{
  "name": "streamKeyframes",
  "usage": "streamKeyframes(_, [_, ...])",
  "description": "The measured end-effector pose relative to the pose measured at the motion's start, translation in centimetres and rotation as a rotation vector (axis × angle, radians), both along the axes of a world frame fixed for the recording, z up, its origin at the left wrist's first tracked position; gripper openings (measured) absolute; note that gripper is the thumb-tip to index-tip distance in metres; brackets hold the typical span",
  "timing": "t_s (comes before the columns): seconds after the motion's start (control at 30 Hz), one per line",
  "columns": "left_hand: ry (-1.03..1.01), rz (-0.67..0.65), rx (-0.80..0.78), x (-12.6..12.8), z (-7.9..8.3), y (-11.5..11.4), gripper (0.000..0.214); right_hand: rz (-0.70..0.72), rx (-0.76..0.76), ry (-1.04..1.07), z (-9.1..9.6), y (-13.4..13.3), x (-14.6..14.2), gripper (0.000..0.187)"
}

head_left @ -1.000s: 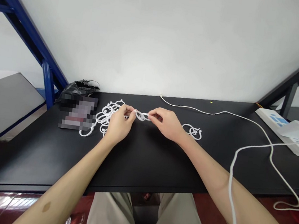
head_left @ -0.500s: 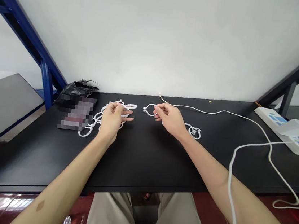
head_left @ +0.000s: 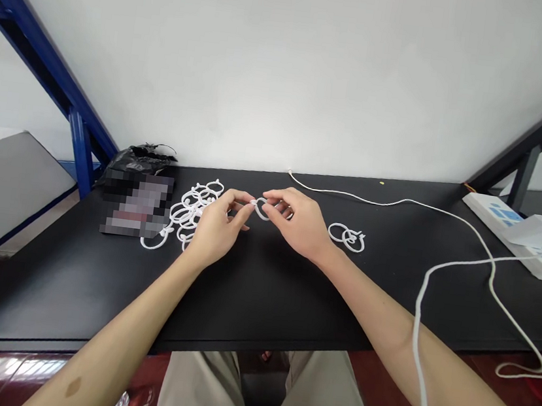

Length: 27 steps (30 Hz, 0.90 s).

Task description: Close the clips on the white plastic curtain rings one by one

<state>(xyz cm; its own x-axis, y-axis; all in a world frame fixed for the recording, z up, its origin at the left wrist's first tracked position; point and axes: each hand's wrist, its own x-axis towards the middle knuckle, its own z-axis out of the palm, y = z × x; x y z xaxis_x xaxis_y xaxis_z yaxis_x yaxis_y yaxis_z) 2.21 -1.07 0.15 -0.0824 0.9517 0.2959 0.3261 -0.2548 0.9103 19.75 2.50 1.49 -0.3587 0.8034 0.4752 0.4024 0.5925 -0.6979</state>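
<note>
Between my two hands, a little above the black table, is a white plastic ring [head_left: 262,210]. My left hand [head_left: 222,227] pinches its left end, a small white tip, between thumb and forefinger. My right hand [head_left: 300,225] grips the right side with thumb and fingers, hiding part of it. I cannot tell whether a second ring is in the fingers. Just left of my left hand lies a loose pile of several similar white rings [head_left: 183,214], some with small knobbed ends. To the right of my right hand lies a small group of white rings [head_left: 347,237], overlapping.
A crumpled black plastic bag [head_left: 140,160] and a blurred-out flat item [head_left: 138,208] lie at the table's left. A white cable [head_left: 407,201] runs along the back, looping past my right forearm. At the right are white power strips [head_left: 506,222]. A wall stands behind.
My hands have come together, the left moving right from over the pile. The ring in my right hand is now held at both sides. More of the left pile shows.
</note>
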Motion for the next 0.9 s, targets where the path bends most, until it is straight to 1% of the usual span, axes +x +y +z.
streamKeyframes(0.07, [0.006,-0.036,-0.009,0.1,0.1,-0.2,0.024,0.058,-0.033,0.026,0.1,-0.2,-0.2,0.019])
streamKeyframes(0.13, [-0.009,-0.04,-0.016,0.2,0.2,-0.3,0.025,0.082,-0.057,0.042,0.1,-0.3,-0.3,0.016])
streamKeyframes(0.37, [-0.098,0.042,-0.001,0.4,0.3,-0.4,0.022,0.089,-0.145,0.139,0.0,-0.8,-0.7,0.015])
streamKeyframes(0.67, [-0.018,0.108,0.035,0.6,-0.2,-0.4,0.014,0.068,-0.2,0.167,-0.5,-1.1,-1.1,0.018])
streamKeyframes(0.8, [-0.014,0.105,0.042,1.0,-0.3,-0.2,0.017,0.088,-0.297,0.275,-0.7,-0.8,-1.2,0.023])
streamKeyframes(0.9, [-0.026,0.061,0.059,1.0,-0.5,-0.1,0.02,0.125,-0.384,0.346,-0.7,-0.6,-1.1,0.027])
